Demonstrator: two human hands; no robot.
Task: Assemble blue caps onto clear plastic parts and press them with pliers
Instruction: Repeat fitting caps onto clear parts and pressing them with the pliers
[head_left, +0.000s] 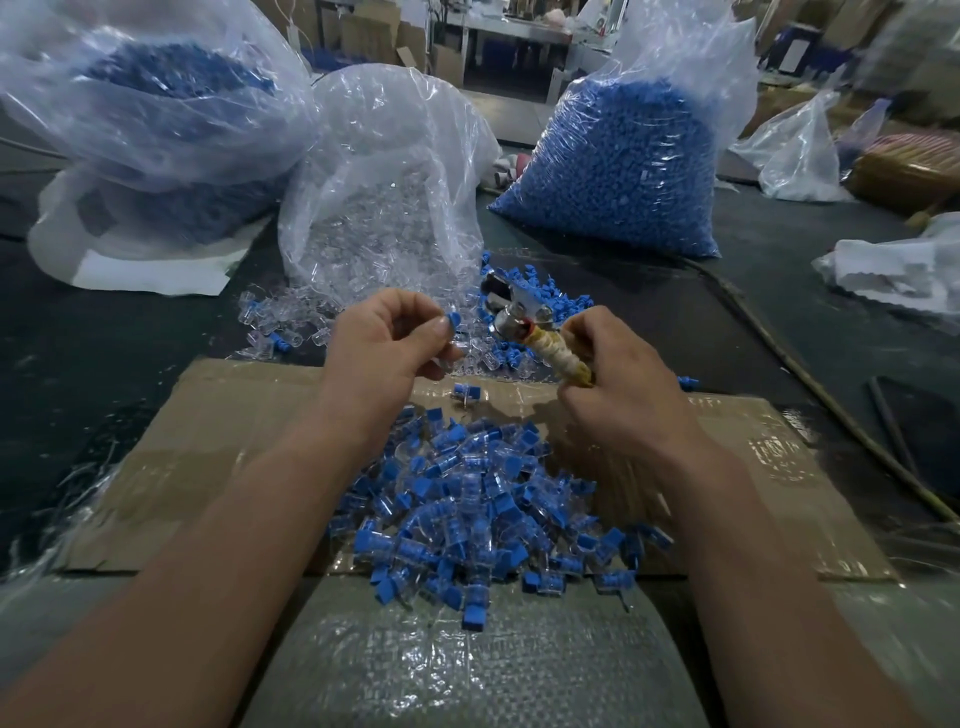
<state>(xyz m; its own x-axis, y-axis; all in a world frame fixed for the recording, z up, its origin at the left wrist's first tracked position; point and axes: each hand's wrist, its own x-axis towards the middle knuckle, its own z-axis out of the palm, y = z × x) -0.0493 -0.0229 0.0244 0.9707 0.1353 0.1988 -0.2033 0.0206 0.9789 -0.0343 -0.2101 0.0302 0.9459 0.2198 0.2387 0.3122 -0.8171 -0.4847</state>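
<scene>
The left hand (395, 338) is pinching a small blue cap (453, 318) at its fingertips, and the right hand (618, 374) is gripping the pliers (540, 338), which are slanting up and left, with their metal nose just beside that cap.

Assembled pcs (467, 514) on cardboard (208, 441), bags (613, 171) behind
</scene>
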